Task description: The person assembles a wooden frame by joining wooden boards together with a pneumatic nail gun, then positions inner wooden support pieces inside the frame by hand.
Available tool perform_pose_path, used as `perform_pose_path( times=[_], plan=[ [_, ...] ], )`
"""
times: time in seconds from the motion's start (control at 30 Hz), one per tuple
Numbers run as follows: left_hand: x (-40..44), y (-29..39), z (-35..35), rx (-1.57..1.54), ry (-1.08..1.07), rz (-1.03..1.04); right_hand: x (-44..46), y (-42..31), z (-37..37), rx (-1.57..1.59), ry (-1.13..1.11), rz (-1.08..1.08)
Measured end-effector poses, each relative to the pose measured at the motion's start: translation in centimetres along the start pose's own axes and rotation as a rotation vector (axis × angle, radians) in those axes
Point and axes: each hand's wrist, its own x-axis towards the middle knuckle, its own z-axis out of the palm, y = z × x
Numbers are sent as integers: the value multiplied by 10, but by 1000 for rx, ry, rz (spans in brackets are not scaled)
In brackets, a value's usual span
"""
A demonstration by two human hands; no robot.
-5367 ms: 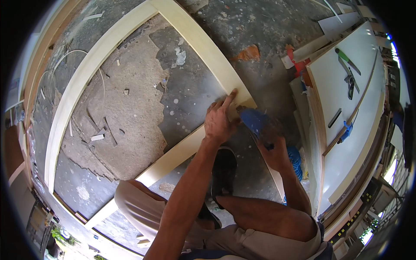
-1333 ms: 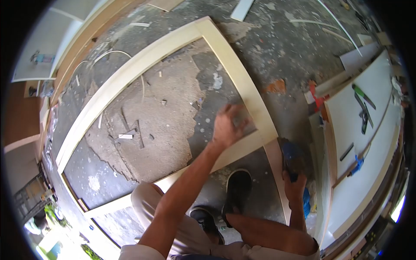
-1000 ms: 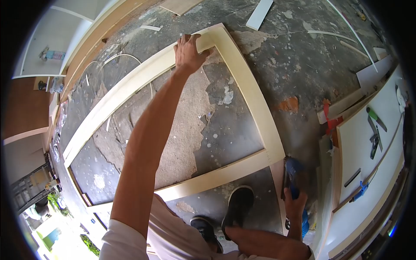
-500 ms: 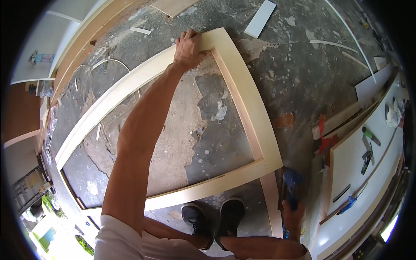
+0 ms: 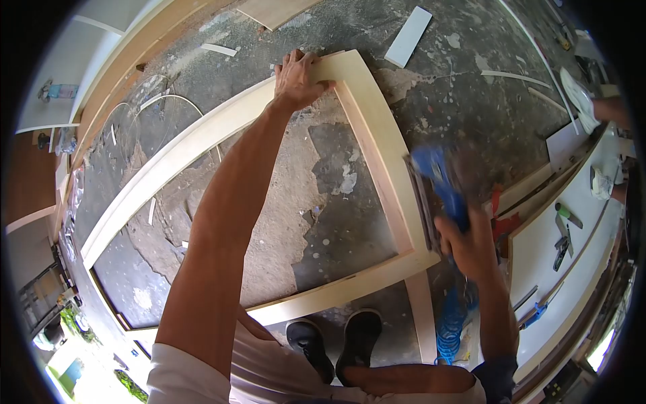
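Note:
A pale wooden frame (image 5: pixel 387 145) stands tilted over the floor in front of my feet. At its far top corner, my left hand (image 5: pixel 294 84) grips the wood with the fingers curled over the edge. My right hand (image 5: pixel 471 246) is closed around the handle of a blue nail gun (image 5: pixel 441 178), partly smeared by motion. The gun is beside the frame's right side piece; whether it touches the wood I cannot tell. A blue coiled air hose (image 5: pixel 449 330) hangs below my right hand.
On the right, a white panel (image 5: pixel 538 242) carries a green-handled tool (image 5: pixel 568 214) and a blue-handled tool (image 5: pixel 536 315). Another person's white shoe (image 5: pixel 577 101) shows at the right edge. A white board (image 5: pixel 408 37) and thin strips lie on the stained floor.
My right hand has raised the nail gun from near my feet up along the frame's right side. A person's foot has appeared at the right. My left hand keeps its grip.

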Motion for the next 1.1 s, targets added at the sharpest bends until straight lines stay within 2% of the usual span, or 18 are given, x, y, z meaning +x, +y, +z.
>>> perform_pose_path(
  times=[0.07, 0.17, 0.23, 0.33, 0.43, 0.47, 0.6, 0.67, 0.77, 0.83, 1.0, 1.1],
  plan=[
    [-1, 0, 0, 5, 14, 3, 43, -17, 3, -72, -75, 8],
    [-2, -4, 5, -10, 52, 23, 100, -27, 15, 19, -83, -15],
    [-4, -3, 0, -13, 42, 6, 125, -38, 27, -43, 5, -119],
    [-4, 1, -3, -9, 10, -9, 146, -56, 38, -71, 14, -187],
    [-4, 2, -2, -15, 32, -9, 176, -46, 56, -137, 30, -216],
    [-5, 1, -1, -37, 56, 4, 194, -28, 64, -189, 67, -334],
    [-5, 0, 1, -69, 73, -1, 203, -35, 75, -255, -17, -271],
    [-5, 0, 1, -70, 57, -3, 195, -46, 74, -76, -69, -118],
    [-4, 0, 2, -79, 59, -19, 198, -58, 69, -7, -91, -61],
    [-6, 1, 3, -39, 119, 5, 201, -67, 71, 45, -97, -67],
    [-4, -1, 5, -35, 63, -30, 213, -71, 80, 59, -94, -107],
    [-6, -2, 7, -14, 112, 3, 215, -70, 86, 43, -94, -117]
  ],
)
